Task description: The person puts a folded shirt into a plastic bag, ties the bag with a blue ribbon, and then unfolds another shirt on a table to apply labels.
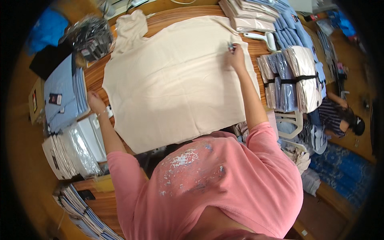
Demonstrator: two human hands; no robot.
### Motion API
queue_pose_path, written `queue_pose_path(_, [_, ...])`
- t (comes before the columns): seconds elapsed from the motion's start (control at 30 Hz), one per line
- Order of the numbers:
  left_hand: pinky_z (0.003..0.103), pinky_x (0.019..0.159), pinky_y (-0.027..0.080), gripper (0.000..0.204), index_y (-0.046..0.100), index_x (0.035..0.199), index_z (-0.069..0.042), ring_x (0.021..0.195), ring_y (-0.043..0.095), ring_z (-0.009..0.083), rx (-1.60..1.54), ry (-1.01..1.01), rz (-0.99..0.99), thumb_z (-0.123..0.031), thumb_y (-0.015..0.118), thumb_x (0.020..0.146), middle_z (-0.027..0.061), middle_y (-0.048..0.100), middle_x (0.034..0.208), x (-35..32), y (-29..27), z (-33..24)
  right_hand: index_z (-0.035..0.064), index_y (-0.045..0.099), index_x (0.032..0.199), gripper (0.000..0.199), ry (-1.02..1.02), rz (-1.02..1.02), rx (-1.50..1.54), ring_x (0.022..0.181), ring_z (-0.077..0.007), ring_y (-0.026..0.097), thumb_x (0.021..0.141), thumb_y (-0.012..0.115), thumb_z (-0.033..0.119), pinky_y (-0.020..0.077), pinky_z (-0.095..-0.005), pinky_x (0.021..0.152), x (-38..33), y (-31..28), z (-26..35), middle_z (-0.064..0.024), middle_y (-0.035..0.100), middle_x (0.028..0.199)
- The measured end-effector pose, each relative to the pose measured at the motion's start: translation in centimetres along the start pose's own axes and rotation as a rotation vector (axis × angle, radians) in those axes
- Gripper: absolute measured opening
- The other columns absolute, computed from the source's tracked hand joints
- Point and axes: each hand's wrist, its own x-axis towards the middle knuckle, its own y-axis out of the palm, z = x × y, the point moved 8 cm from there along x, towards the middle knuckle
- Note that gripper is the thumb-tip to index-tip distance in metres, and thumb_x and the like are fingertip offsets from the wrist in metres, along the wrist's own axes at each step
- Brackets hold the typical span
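Observation:
A cream garment (176,80) lies spread on the wooden table, with a bunched sleeve at its far left and faint creases across it. Over its right part is my right hand (237,59), closed around a small metal tool (231,48) that looks like thread snips; the fingers hide much of it. My left hand (96,103) rests off the garment's left edge, fingers loosely stretched beside a stack of folded light-blue shirts (64,98). Whether it touches the stack is hard to tell. Nothing shows in it.
Strapped, bagged shirts (302,80) stand on the right. A white handled tool (260,38) lies near cream packs (254,16) and blue shirts (286,30) at the far right. Bagged dark items (90,40) sit far left. Another person (338,114) is beyond the right side.

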Motion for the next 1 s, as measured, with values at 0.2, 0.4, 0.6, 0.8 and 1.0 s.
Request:
queue_pose_path(0.2, [0.036,0.07,0.045,0.01,0.043,0.094,0.002,0.073,0.056,0.0288,-0.233,0.038,-0.066,-0.004,0.047,0.087,0.0167,0.055,0.08,0.3,-4.7,-1.5,-0.0091,0.039,0.124,0.05,-0.174,-0.431,-0.448,0.116,-0.0474,0.038,0.077,0.052,0.001,0.0333,-0.0442,0.099,3.9,-8.3,-5.0,-0.0397,0.035,0.122])
queue_pose_path(0.4, [0.038,0.078,0.045,0.041,0.047,0.118,-0.008,0.095,0.056,0.0315,0.173,-0.323,0.789,-0.011,0.06,0.079,0.0155,0.056,0.108,-14.8,-13.0,0.6,-0.0009,0.042,0.127,0.052,-0.415,0.167,-0.156,0.122,-0.0394,0.037,0.078,0.058,0.006,0.0309,-0.0418,0.102,-5.1,-7.2,2.9,-0.0246,0.041,0.13])
queue_pose_path(0.6, [0.038,0.1,0.034,0.047,0.048,0.122,-0.001,0.118,0.043,0.0356,-0.1,-0.009,0.64,-0.014,0.062,0.079,0.0197,0.047,0.126,-18.6,-11.1,-9.2,0.0022,0.056,0.112,0.034,-0.349,0.461,-0.191,0.117,-0.0381,0.041,0.078,0.056,0.003,0.0351,-0.0414,0.099,-12.5,-6.7,-1.9,-0.0224,0.044,0.126])
queue_pose_path(0.8, [0.047,0.105,0.023,0.043,0.049,0.127,-0.012,0.126,0.034,0.0354,0.084,0.19,0.137,-0.031,0.052,0.088,0.0196,0.042,0.133,-8.7,-2.3,-16.1,0.0026,0.053,0.118,0.04,-0.359,0.273,-0.14,0.121,-0.0385,0.037,0.078,0.051,0.0,0.0321,-0.0423,0.102,-8.0,-6.3,-2.9,-0.0243,0.04,0.13])
queue_pose_path(1.0, [0.05,0.108,0.015,0.052,0.036,0.138,-0.021,0.132,0.023,0.038,0.202,0.258,0.232,-0.042,0.045,0.09,0.0176,0.032,0.142,-4.7,2.5,-8.7,-0.0162,0.027,0.129,0.071,-0.181,0.075,-0.401,0.129,-0.0447,0.024,0.088,0.046,0.038,0.0152,-0.0469,0.109,3.9,-2.2,-9.2,-0.0355,0.027,0.135])
